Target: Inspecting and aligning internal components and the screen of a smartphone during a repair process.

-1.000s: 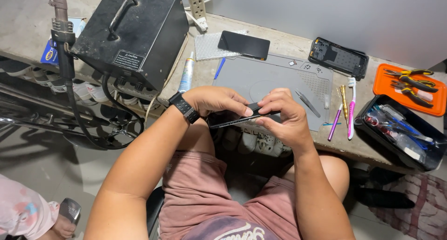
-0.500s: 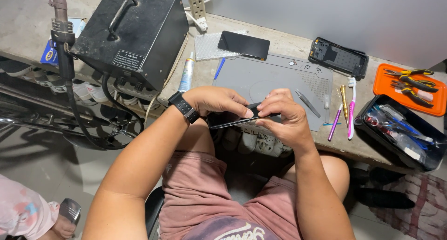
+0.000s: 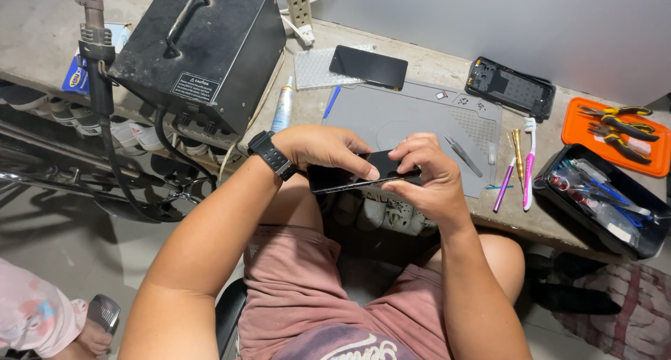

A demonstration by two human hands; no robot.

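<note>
I read the black phone (image 3: 349, 177) as the piece in hand: it is held level, screen up, just off the near edge of the counter (image 3: 433, 70), above my lap. My left hand (image 3: 323, 147) lies over its top with the fingertips pressing down near the middle of the glass. My right hand (image 3: 428, 175) has its grip clamped on the right end, thumb under and fingers curled over. Both grips are closed on the phone; neither is apart.

As I judge it, the step is working at the seam or seating the front panel along that right end, with the left hand steadying. The next move calls for even pressure and a firm hold, since the phone hangs over open air rather than over the grey work mat (image 3: 412, 115).

On the mat lie tweezers (image 3: 463, 154). A second dark phone (image 3: 368, 66) rests beyond it, and an opened phone back shell (image 3: 510, 87) farther right. Thin pink and gold tools (image 3: 521, 168) sit beside a black tray (image 3: 559, 199) and an orange tray (image 3: 573, 133) of pliers. A black box unit (image 3: 196, 45) stands to the left.
</note>
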